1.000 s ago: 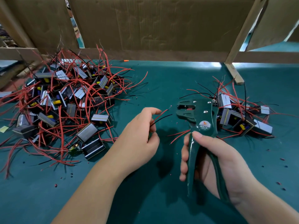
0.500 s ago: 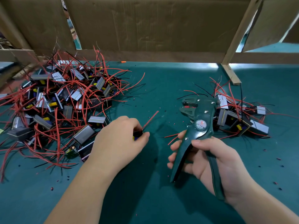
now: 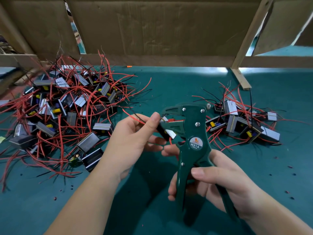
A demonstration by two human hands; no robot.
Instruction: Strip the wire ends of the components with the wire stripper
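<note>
I log the left hand (image 3: 133, 143) pinching one component (image 3: 166, 133) in curled fingers, right at the wire stripper (image 3: 194, 131) head. The right hand (image 3: 220, 180) is curled round both its handles. Both are held above the mat (image 3: 169, 85), between the big pile (image 3: 67, 107) and the small pile (image 3: 245, 122).

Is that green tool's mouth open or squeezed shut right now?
Open. The wire stripper shows a gap between its upper and lower jaws, and its handles stand spread in the right hand.

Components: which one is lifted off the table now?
The component pinched by the left hand beside the wire stripper; the others lie in the left pile and right pile on the table.
</note>
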